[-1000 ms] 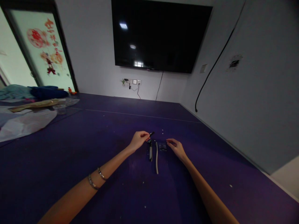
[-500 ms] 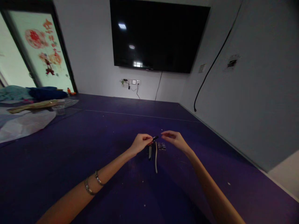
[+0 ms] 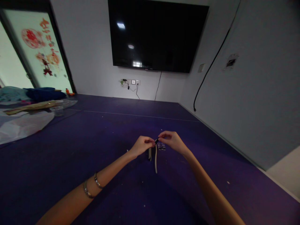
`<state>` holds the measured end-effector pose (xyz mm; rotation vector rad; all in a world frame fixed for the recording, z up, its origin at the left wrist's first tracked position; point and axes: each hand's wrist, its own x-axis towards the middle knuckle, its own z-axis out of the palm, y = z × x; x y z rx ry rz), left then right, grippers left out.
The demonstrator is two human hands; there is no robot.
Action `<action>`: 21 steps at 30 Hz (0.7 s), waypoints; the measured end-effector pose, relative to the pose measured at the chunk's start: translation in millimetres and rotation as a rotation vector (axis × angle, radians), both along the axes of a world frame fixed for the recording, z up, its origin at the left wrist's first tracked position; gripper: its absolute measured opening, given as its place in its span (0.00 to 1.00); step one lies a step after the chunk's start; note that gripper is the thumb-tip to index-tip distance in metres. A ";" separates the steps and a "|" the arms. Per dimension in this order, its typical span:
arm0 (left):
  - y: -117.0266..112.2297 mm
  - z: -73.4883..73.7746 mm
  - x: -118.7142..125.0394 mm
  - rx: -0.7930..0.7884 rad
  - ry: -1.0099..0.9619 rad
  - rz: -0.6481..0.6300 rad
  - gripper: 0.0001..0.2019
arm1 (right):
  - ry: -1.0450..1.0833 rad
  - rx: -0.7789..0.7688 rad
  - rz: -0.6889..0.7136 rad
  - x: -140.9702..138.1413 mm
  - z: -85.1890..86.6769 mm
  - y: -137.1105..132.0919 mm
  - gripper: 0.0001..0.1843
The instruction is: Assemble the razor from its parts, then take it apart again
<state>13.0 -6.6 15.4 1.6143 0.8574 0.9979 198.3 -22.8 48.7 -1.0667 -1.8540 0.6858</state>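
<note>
My left hand (image 3: 141,145) is closed in a pinch on a small black piece (image 3: 156,141) held just above the purple floor mat (image 3: 93,162). My right hand (image 3: 171,139) has come in from the right and pinches the other end of the same piece. Below the hands lie a light grey strip (image 3: 156,159), a short dark strip (image 3: 149,154) and a small dark rectangular part (image 3: 161,146). Two bracelets (image 3: 92,185) sit on my left forearm.
A large black television (image 3: 157,34) hangs on the far wall above a row of sockets (image 3: 131,82) with cables. White plastic sheeting (image 3: 21,125), blue cloth (image 3: 44,93) and a wooden board (image 3: 30,106) lie at the left. A grey wall (image 3: 253,93) runs along the right.
My right hand lifted off the floor by the small rectangular part and moved left to meet my left hand at the small black piece. The view shifted slightly.
</note>
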 end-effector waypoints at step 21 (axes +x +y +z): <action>4.0 1.1 -3.4 0.109 0.029 0.058 0.05 | -0.166 0.152 0.026 -12.8 8.7 -13.9 0.08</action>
